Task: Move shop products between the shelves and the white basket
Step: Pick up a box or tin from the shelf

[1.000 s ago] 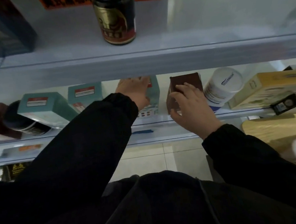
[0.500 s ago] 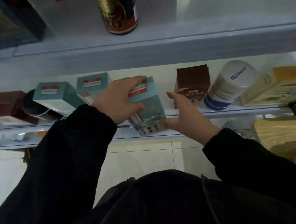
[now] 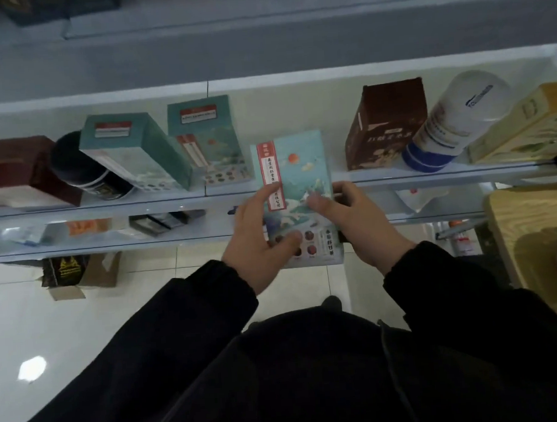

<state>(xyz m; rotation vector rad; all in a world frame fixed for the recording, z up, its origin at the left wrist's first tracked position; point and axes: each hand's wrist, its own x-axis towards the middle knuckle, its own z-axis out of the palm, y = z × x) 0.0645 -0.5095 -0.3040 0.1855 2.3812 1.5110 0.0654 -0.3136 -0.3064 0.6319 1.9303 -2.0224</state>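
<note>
A white tiled floor (image 3: pixel 82 324) is seen at the bottom left, with a bright glare spot (image 3: pixel 32 369) reflected on it. An open cardboard box (image 3: pixel 103 273) is set on it, a dark packet (image 3: pixel 64 271) at its left side. A pale wooden piece (image 3: pixel 532 218) is seen at the right edge.

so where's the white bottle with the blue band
Head view, right side: the white bottle sits on the shelf between the brown box and the yellow box, up-right of the held teal box.

The carton (image 3: pixel 300 167) is before the shelf (image 3: pixel 107 205), bottle (image 3: pixel 454 121) rightward.
</note>
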